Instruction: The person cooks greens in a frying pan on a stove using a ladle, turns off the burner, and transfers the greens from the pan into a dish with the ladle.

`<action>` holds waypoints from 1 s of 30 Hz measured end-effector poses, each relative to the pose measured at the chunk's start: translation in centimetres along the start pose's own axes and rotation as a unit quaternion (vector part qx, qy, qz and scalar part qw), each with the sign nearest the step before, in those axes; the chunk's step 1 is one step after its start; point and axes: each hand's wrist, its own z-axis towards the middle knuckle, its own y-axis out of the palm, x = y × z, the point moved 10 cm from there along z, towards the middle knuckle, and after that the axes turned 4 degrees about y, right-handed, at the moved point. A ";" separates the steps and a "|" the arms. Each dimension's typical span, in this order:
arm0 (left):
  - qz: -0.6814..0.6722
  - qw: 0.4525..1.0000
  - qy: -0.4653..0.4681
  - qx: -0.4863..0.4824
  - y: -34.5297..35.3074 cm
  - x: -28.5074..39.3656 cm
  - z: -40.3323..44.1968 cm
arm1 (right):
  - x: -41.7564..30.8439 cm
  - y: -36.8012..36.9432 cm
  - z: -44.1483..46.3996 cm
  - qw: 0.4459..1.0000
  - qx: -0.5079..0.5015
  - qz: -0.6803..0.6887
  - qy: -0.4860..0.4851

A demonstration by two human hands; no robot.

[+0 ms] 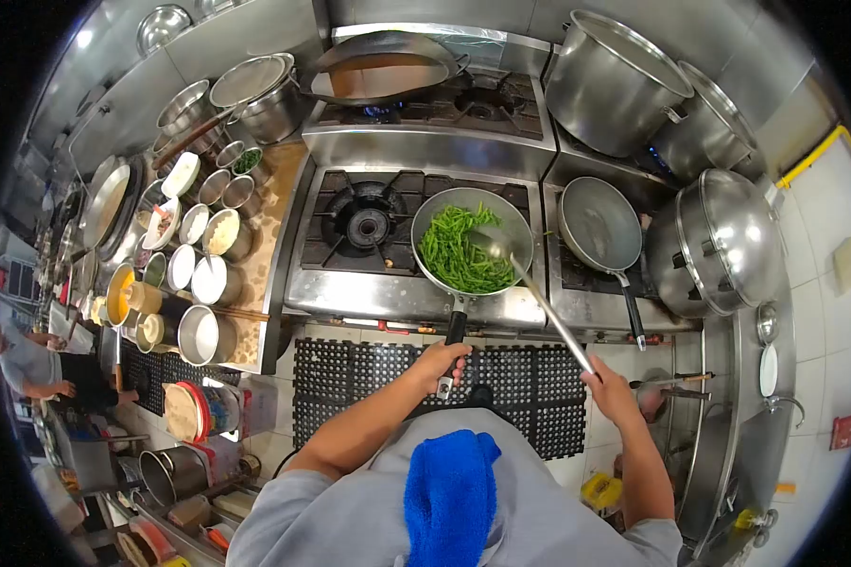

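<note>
My left hand (439, 366) is closed round the black handle of a frying pan (520, 213) on the front burner. Long, thin pieces of green vegetable (459, 250) fill much of the pan. In my right hand (612, 389) is the long metal handle of a ladle (550, 312); its bowl rests among the greens at the pan's right side. To the right, a second frying pan (598, 222) sits on another burner, its handle pointing toward me and touched by neither hand.
A wok of brown liquid (378, 80) stands on a lit back burner. Large stockpots (610, 90) and a domed steel pot (728, 241) are at right. Several ingredient containers (222, 236) crowd the left counter. Another person (33, 364) stands at far left.
</note>
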 end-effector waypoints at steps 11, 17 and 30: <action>-0.015 1.000 0.005 -0.015 0.0 0.0 -0.2 | -2.0 0.2 0.5 0.998 -0.029 0.041 0.047; -0.034 0.999 0.001 0.010 -0.1 0.2 -0.1 | -3.5 -2.5 6.1 0.980 0.102 -0.121 -0.123; -0.041 0.998 0.006 0.039 2.5 -0.9 0.5 | -3.2 -6.8 13.2 0.935 0.024 -0.265 -0.234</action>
